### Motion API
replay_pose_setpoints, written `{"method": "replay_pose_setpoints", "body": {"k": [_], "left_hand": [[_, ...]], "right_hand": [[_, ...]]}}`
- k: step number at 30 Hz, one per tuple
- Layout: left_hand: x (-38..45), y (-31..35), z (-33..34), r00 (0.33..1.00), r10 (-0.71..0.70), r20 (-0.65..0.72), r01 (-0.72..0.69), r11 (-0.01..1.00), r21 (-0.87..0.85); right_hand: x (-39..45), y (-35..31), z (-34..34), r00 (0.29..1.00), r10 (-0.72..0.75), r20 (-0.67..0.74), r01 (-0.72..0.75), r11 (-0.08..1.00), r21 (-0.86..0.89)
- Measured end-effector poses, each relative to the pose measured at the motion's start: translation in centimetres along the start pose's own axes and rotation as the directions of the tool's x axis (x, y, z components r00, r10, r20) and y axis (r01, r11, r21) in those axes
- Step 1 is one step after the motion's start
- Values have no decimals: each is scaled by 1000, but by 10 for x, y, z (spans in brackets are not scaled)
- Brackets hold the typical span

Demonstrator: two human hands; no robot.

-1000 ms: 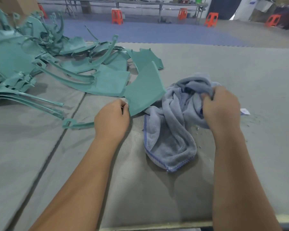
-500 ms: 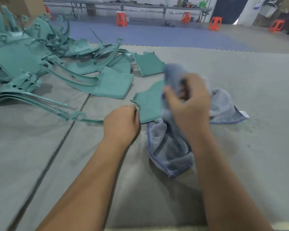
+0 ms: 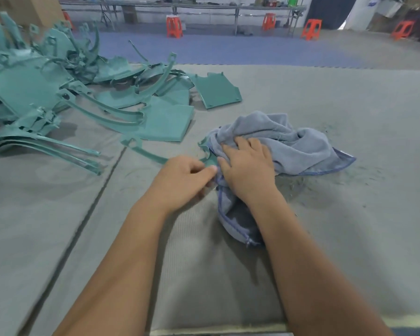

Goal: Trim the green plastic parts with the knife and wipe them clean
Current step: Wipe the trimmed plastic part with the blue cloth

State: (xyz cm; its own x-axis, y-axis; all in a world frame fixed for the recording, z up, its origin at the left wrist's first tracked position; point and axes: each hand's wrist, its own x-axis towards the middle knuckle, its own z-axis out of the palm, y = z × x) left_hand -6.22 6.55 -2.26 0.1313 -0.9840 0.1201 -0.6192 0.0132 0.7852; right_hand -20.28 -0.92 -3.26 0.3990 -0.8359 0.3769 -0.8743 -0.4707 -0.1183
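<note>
At centre of the grey bench (image 3: 349, 226), the left hand (image 3: 182, 180) pinches the near edge of a green plastic part (image 3: 207, 160), thumb and fingers closed on it. The right hand (image 3: 246, 170) lies flat, fingers straight, pressing the blue-grey cloth (image 3: 296, 146) down over that part — most of it is hidden beneath. Toward 10 o'clock sprawls a pile of green parts (image 3: 58, 98), with one flat panel (image 3: 217, 93) at 12 o'clock. Orange stools (image 3: 174, 26) stand beyond.
</note>
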Motion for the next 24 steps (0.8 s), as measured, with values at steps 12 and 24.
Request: {"method": "replay_pose_setpoints", "body": {"k": [12, 24], "left_hand": [[10, -14, -14, 842, -311, -441, 287, 950, -122], [18, 1, 4, 937, -336, -97, 133, 600, -789]], "right_hand": [[-9, 32, -54, 455, 705, -544, -48, 629, 776], [-8, 8, -54, 924, 2, -382, 279, 679, 678]]}}
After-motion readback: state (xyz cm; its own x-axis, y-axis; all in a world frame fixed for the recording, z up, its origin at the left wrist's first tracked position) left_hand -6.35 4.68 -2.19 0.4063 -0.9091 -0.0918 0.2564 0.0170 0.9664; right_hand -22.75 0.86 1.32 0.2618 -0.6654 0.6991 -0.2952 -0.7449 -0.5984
